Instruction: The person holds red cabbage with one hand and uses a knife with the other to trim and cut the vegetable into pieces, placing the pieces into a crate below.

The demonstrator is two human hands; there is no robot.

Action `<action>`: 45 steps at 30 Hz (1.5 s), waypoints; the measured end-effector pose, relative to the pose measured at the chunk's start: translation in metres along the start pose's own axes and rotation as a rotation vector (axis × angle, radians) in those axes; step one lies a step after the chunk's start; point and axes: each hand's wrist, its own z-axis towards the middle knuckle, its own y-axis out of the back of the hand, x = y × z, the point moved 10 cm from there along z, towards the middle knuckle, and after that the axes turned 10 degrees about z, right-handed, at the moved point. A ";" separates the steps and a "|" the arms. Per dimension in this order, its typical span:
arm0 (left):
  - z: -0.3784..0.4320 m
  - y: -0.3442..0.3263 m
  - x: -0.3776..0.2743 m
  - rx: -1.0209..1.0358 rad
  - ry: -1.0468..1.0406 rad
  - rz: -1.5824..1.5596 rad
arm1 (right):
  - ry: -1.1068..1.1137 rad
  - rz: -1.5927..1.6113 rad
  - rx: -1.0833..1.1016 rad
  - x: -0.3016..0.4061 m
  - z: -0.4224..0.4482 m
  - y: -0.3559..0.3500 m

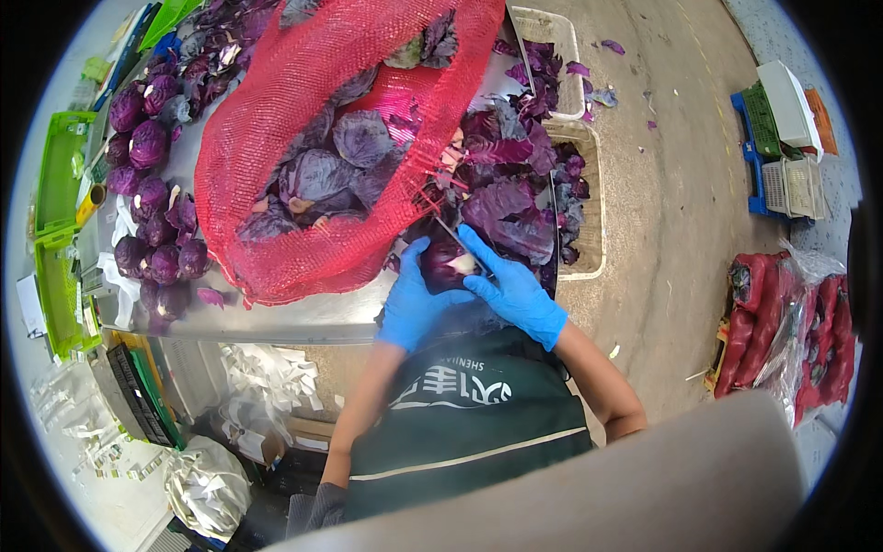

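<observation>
My left hand (417,300), in a blue glove, holds a red cabbage (441,265) from its left and near side. A pale cut stem shows on the cabbage's right. My right hand (510,290), also gloved in blue, grips a knife (453,237) whose thin blade points up and left across the cabbage; the handle is mostly hidden in the fingers. A red mesh sack (276,165) lies open beyond my hands with several dusky cabbages (362,138) inside. Loose purple outer leaves (503,207) are heaped just beyond my right hand.
Trimmed cabbages (149,143) stand along the left of the steel table (331,323). Two pale crates (599,207) with leaves adjoin its right edge. Light-green crates (55,172) are at far left. Filled red sacks (755,324) and stacked crates (793,110) are at the right.
</observation>
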 end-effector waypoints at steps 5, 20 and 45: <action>0.004 -0.006 -0.023 0.106 -0.104 0.244 | -0.150 -0.154 0.037 -0.013 -0.012 0.011; 0.007 -0.013 -0.020 0.070 -0.077 0.109 | -0.053 -0.331 -0.183 -0.012 -0.005 0.025; -0.039 0.051 -0.072 -0.452 -0.538 0.003 | -0.076 -0.127 -0.226 0.043 -0.002 0.031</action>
